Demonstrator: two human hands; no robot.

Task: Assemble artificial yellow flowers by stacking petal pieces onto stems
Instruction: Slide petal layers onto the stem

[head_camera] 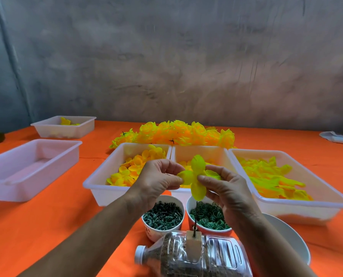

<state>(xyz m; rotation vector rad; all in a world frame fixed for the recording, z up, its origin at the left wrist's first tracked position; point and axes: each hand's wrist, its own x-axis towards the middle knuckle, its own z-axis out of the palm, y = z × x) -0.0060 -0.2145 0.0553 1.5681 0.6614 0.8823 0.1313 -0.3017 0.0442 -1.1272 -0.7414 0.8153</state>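
Both hands hold one yellow four-lobed petal piece (195,177) above the two cups. My left hand (159,179) pinches its left lobe; my right hand (224,186) pinches its right side. Below it a thin dark stem (195,220) stands upright in a small wooden block (193,246) on a lying plastic bottle (196,256). Whether the petal touches the stem's tip I cannot tell. Three white trays hold petal pieces: left (98,176), middle (198,151), right (298,202).
Two paper cups sit close in front: one with dark green pegs (162,215), one with green rings (208,217). Finished yellow flowers (178,132) lie heaped behind the trays. Two more white trays (28,168) (64,126) stand at left, a white bowl (294,240) at right.
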